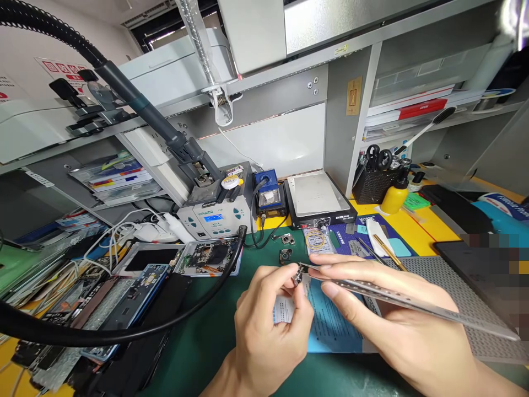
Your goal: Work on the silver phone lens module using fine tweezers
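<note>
My left hand [273, 322] pinches a small dark metallic part [298, 274] between thumb and forefinger; it looks like a phone camera module, though its details are too small to make out. In my right hand [397, 317] is a pair of metal tweezers [409, 302] with a row of holes along its arms. The tweezer tips meet or nearly touch the small part. Just beyond my left hand, two similar small modules lie on the green mat [215, 325], one nearer [285, 256] and one farther [286, 239]. A blue and white printed sheet [330, 325] lies under my hands.
A hot-air station [217, 212] stands behind, its black hose [165, 331] arching across the left. Phone parts [136, 303] crowd the left side. A soldering station [270, 196], a heating plate [320, 198], a yellow bottle [394, 193] and a black pen holder [374, 184] line the back.
</note>
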Demonstrator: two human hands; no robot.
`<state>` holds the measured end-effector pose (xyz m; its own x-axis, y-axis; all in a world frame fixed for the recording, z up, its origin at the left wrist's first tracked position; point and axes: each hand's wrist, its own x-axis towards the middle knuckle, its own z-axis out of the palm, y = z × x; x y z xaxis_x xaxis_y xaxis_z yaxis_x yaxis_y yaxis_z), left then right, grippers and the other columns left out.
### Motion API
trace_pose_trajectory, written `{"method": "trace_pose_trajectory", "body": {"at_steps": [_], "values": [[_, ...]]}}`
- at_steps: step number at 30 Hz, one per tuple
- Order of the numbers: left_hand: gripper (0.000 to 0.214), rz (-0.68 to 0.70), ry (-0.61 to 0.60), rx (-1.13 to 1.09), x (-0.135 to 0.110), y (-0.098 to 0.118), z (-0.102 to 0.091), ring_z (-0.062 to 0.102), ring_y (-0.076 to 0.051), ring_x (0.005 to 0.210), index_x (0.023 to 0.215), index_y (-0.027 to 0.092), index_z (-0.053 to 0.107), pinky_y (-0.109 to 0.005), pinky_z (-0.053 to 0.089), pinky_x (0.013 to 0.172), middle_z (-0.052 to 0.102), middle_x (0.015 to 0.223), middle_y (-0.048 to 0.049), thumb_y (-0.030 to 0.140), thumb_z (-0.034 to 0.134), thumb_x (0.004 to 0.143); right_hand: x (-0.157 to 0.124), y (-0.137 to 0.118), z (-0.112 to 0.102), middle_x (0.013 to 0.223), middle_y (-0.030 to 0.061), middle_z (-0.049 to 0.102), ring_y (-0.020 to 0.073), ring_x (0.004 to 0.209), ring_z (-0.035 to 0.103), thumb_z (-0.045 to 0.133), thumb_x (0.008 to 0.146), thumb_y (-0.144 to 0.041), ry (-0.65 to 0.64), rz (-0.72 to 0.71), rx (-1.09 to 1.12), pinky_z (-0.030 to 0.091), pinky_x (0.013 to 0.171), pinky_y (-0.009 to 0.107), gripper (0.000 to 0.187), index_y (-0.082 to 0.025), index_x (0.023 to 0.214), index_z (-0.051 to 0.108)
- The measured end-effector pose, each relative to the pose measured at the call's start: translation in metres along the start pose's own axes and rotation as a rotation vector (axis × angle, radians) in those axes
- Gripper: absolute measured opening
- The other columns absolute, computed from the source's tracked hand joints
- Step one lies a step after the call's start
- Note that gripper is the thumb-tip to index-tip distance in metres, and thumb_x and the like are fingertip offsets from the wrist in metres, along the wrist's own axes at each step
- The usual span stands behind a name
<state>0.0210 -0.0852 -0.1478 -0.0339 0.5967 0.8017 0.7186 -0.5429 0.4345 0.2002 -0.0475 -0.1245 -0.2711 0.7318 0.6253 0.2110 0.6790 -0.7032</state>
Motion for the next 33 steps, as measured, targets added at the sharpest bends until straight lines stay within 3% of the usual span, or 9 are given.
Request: {"method": "trace_pose_trajectory", "body": {"at_steps": [11, 18, 27, 33], "values": [[0.044, 0.074, -0.071, 0.021, -0.001, -0.004, -0.001, 0.067, -0.016, 0.078, 0.120, 0.015, 0.065, -0.028, 0.057, 0.066, 0.065, 0.093, -0.0054, -0.007, 0.064, 0.081, 0.009, -0.005, 0.001, 0.098, -0.0020, 0.085, 0.0146, 0.087, 0.081, 0.076, 0.086, -0.020, 0.038, 0.088, 0.025, 0.063, 0.084, 0.016, 0.012, -0.027, 0.094, 0.079], [0.042, 0.006, -0.144, -0.117, 0.001, -0.004, -0.006, 0.063, -0.013, 0.079, 0.122, 0.010, 0.069, -0.026, 0.057, 0.067, 0.061, 0.094, -0.0067, -0.007, 0.060, 0.085, 0.008, -0.002, 0.001, 0.097, -0.0014, 0.085, 0.0142, 0.085, 0.080, 0.076, 0.086, -0.019, 0.001, 0.175, 0.103, 0.063, 0.081, 0.017, 0.014, -0.026, 0.099, 0.079], [0.034, -0.026, -0.197, -0.133, 0.004, -0.010, -0.012, 0.065, -0.010, 0.082, 0.117, 0.011, 0.072, -0.023, 0.055, 0.071, 0.060, 0.099, -0.0060, -0.005, 0.055, 0.092, 0.007, 0.004, 0.003, 0.099, -0.0031, 0.084, 0.0134, 0.089, 0.079, 0.075, 0.088, -0.022, -0.019, 0.259, 0.166, 0.062, 0.084, 0.017, 0.014, -0.027, 0.100, 0.079], [0.026, -0.194, -0.216, -0.216, 0.002, -0.009, -0.011, 0.069, -0.012, 0.087, 0.112, 0.018, 0.071, -0.022, 0.060, 0.072, 0.061, 0.101, -0.0033, 0.002, 0.059, 0.094, 0.004, 0.006, 0.003, 0.098, -0.0048, 0.084, 0.0120, 0.089, 0.079, 0.075, 0.089, -0.022, -0.023, 0.234, 0.131, 0.060, 0.084, 0.015, 0.013, -0.028, 0.100, 0.079]]}}
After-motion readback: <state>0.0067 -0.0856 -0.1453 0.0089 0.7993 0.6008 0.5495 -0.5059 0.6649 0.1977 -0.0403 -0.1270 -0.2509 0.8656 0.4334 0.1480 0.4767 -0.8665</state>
